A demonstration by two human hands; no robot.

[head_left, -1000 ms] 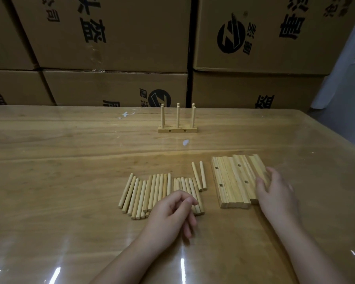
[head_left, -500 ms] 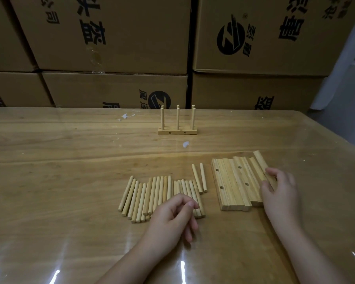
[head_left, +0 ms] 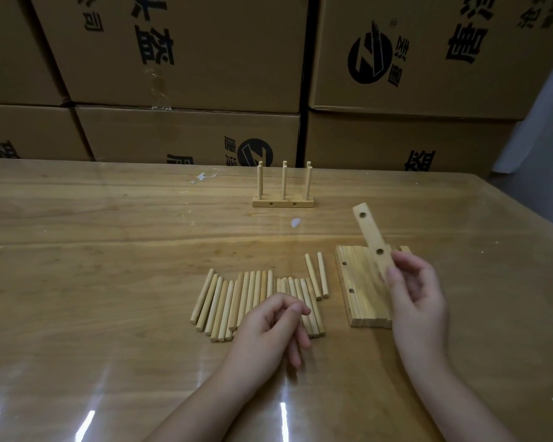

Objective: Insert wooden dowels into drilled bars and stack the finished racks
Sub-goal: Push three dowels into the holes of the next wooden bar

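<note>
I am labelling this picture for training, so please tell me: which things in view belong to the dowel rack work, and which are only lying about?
Belong to the job:
lifted bar, held in the right hand
pile of drilled bars
loose dowels
finished rack

Only lying about:
cardboard boxes behind the table
white scraps on it

We find no numbers or Latin words. Large black Chinese characters (head_left: 154,36) stand upside down on the upper middle carton (head_left: 205,74); we cannot read them with certainty. A round black logo (head_left: 369,60) with a Z-like stroke marks the upper right carton (head_left: 428,90). A second logo (head_left: 255,153), partly hidden, shows on the lower middle carton (head_left: 173,132).
</note>
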